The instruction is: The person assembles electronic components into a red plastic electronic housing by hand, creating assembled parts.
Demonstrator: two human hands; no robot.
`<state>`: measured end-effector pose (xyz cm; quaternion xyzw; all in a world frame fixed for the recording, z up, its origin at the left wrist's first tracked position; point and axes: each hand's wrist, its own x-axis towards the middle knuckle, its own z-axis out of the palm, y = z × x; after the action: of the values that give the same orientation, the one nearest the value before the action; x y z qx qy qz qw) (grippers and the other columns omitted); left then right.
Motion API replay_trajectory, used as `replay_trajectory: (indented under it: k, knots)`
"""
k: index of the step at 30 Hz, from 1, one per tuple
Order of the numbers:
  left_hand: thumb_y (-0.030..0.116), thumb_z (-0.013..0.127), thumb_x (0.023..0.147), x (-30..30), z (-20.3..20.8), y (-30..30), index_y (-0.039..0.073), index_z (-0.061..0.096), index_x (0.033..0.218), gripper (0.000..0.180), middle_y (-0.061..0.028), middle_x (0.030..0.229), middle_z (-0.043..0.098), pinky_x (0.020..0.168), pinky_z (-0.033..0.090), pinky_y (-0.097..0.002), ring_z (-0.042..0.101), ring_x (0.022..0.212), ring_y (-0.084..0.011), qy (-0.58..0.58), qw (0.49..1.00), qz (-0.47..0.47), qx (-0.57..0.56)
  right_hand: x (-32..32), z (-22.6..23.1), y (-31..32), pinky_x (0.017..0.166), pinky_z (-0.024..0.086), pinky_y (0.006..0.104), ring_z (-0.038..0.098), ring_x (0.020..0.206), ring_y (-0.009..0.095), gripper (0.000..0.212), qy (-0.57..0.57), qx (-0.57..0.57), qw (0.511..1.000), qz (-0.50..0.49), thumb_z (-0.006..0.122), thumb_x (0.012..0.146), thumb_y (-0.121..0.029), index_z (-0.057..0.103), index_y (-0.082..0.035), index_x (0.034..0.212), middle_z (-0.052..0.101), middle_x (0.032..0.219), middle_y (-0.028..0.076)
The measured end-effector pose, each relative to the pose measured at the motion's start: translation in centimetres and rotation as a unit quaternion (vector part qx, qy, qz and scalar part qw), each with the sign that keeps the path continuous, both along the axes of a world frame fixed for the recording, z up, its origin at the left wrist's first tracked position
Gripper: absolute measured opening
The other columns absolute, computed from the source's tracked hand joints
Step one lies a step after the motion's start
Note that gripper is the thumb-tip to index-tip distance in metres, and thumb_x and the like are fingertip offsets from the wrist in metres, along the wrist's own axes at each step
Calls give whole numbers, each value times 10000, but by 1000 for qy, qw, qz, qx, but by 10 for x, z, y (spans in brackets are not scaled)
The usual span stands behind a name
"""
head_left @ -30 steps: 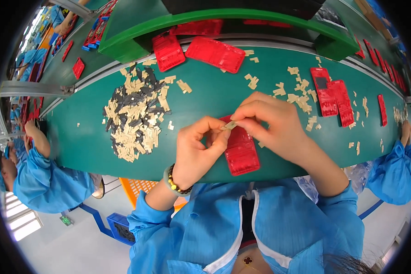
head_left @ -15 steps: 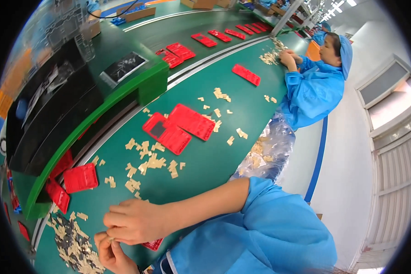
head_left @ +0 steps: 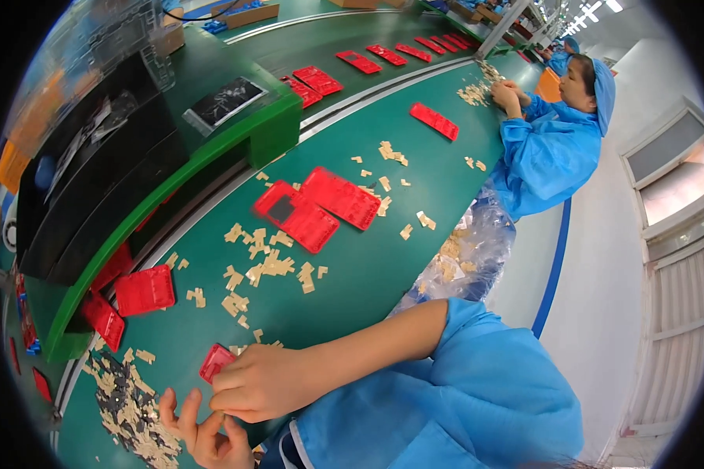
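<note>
My right hand [head_left: 264, 381] reaches across from the right, its fingers bent down and pressed together. Just below, my left hand [head_left: 207, 438] has its thumb and a finger brought together at the right fingertips while other fingers stick up. Whatever is pinched between the hands is too small and covered to make out. A small red plastic casing [head_left: 216, 361] lies partly hidden behind my right hand. Left of my left hand is a pile of beige and dark small pieces [head_left: 129, 414]. Beige cut pieces [head_left: 272, 264] are scattered beyond my hands on the green work surface [head_left: 352, 281].
Two overlapping red casings [head_left: 305, 227] lie mid-table; more [head_left: 145, 291] lean by the green shelf edge [head_left: 172, 176]. Black trays [head_left: 94, 187] stand at left. Farther on, a co-worker in blue [head_left: 551, 148] handles beige pieces [head_left: 475, 94]. A clear plastic bag [head_left: 477, 250] hangs at the table edge.
My hands have moved slightly to the right. Fingers of my left hand have lifted and spread. The small red casing shows more, now beyond my right hand. The view has shifted slightly.
</note>
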<state>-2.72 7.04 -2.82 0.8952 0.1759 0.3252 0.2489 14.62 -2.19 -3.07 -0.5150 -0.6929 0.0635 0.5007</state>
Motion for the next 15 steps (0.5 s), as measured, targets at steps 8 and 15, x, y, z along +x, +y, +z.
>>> replay_trajectory:
  k: [8, 15]
  knots:
    - [72, 648, 821, 2, 15, -15, 5, 652, 799, 71, -195, 1272, 570, 1005, 378, -401, 508, 1197, -286, -46, 909, -16, -414, -7, 4, -3, 516, 486, 307, 579, 617, 151, 171, -209, 27, 977, -42, 653, 697, -143, 600, -63, 838, 494, 718, 32]
    - [24, 734, 687, 6, 18, -16, 42, 702, 855, 172, -66, 1066, 707, 898, 432, -451, 586, 1093, -354, -156, 957, -211, -119, -1, 21, -31, 562, 481, 323, 631, 627, 205, 37, 221, -178, 959, -9, 606, 815, -53, 641, -45, 806, 628, 719, 90]
